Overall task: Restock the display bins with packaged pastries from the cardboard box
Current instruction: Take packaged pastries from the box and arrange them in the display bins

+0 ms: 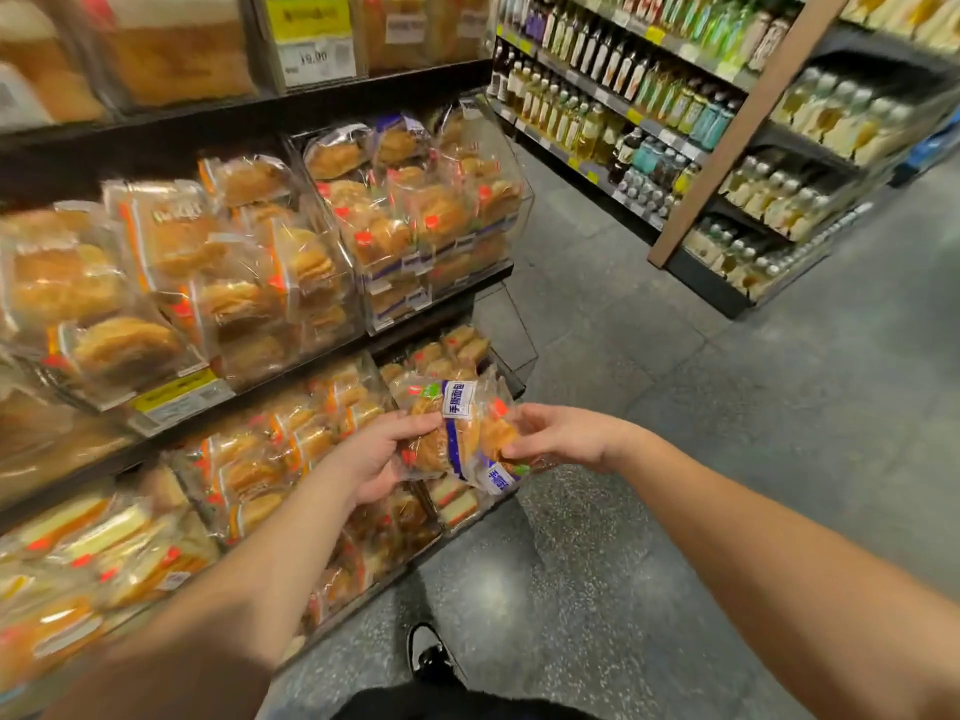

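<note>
While both hands hold packaged pastries in front of the lower shelf, the step in hand looks like sorting out the packets before dropping them into a bin. The left hand has its fingers curled round the clear packet with the blue label, thumb across its front. The right hand pinches a second packet that lies just beside and partly under the first; the two wrappers touch and overlap, so I cannot tell exactly where one ends.

The cardboard box is not in view. The matching stock, with the same blue labels, sits in the clear display bin on the middle shelf at the right end, above the hands; that bin already looks well filled. Directly behind the hands is a lower bin holding smaller square cakes, which seem to be a different product.

To do this well, I would separate the two packets first, so that neither wrapper drags the other. Then lift them to the bin with the matching labels rather than the nearest one. Holding each packet by its edges should avoid crushing the soft bread inside. Labels are best turned forward, as on the packets already stacked there. The slippery film could slide off a full heap, so each one wants seating flat in a gap.
</note>
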{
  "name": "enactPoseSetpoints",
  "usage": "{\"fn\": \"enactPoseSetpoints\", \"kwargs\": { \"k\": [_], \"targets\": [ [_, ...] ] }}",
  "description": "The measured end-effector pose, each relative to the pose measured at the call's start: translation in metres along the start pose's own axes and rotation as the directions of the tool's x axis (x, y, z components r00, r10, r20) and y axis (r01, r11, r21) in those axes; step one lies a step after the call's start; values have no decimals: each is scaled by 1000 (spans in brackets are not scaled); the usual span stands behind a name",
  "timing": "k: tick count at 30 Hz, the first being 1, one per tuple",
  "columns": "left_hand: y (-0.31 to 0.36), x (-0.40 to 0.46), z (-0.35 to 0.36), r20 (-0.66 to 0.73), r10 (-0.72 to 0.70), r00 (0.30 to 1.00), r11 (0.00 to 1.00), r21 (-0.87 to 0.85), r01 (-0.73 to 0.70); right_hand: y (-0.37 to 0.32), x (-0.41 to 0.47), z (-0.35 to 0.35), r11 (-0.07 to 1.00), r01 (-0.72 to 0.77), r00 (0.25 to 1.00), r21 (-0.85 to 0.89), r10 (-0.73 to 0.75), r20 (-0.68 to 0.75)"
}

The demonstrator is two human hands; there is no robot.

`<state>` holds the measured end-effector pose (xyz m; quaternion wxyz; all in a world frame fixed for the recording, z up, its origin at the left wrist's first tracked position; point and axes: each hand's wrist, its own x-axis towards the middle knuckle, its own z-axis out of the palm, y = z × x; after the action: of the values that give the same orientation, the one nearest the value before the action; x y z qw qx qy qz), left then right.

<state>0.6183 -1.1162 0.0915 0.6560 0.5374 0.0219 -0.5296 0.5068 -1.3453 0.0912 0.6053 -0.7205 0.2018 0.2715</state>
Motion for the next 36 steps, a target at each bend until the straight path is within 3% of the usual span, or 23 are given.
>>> {"fn": "enactPoseSetpoints", "kwargs": {
  "k": [4, 9, 12, 15, 20, 25, 31, 36],
  "targets": [
    [-3, 31, -13, -12, -52, 999, 999, 7, 52, 4, 27, -15, 998, -49, 999, -26, 49, 6],
    [1, 60, -33, -110, -42, 993, 999, -15, 40, 7, 64, -50, 960, -156, 986, -233, 136, -99],
    [3, 77, -37, -176, -7, 984, 990, 139, 32, -8, 87, -87, 840, -226, 966, -493, 127, -226],
    [6, 98, -30, -337, 50, 940, 940, 334, 70, -32, 115, -117, 694, -264, 951, -670, 70, -301],
    [11, 135, -30, -469, 53, 882, 764, 587, 267, -60, 171, -143, 473, -285, 958, -833, 125, -257],
    [2, 162, -32, -505, -115, 856, 875, 356, 327, -68, 225, -150, 311, -218, 975, -925, 102, -196],
    [-3, 191, -21, -556, 21, 831, 909, 357, 216, -56, 277, -137, -33, -74, 990, -997, 115, -77],
    [-13, 202, -23, -550, 6, 835, 948, 268, 170, -43, 309, -134, -139, -63, 987, -988, 137, -82]
  ]
}}
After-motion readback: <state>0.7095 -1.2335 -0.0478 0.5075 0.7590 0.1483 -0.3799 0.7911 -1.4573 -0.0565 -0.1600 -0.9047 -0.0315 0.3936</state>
